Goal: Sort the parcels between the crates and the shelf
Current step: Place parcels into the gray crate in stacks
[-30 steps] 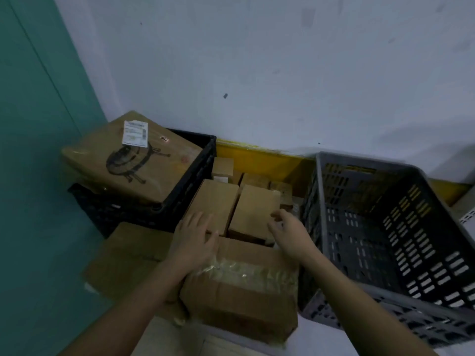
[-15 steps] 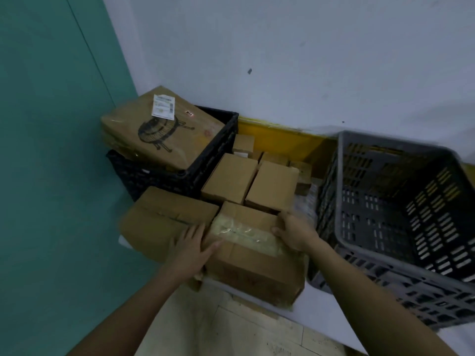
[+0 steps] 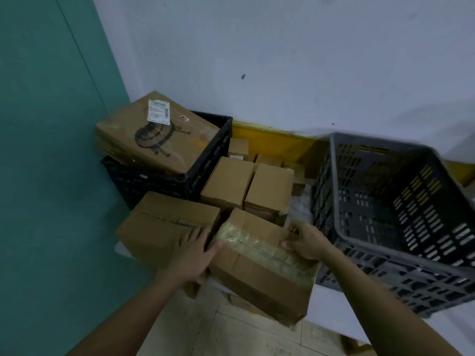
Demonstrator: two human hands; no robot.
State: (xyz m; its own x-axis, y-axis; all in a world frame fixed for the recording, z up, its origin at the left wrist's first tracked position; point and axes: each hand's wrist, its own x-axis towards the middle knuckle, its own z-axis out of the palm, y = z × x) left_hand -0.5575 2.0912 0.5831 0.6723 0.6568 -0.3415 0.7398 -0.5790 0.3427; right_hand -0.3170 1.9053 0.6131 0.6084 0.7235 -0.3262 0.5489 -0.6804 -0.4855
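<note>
Centrally, taped parcel between both grips: left hand flat against its left side, right hand clasping its right edge.

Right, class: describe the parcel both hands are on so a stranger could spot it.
Find the grey crate on the right. Just left of it, nearest the camera, lies a taped box. Unlike its plain neighbours, a wide band of clear tape wraps it.

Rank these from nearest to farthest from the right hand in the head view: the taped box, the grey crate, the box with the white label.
1. Taped box, gripped by the right hand.
2. Grey crate, just right.
3. Labelled box, far left atop black crate.
</note>
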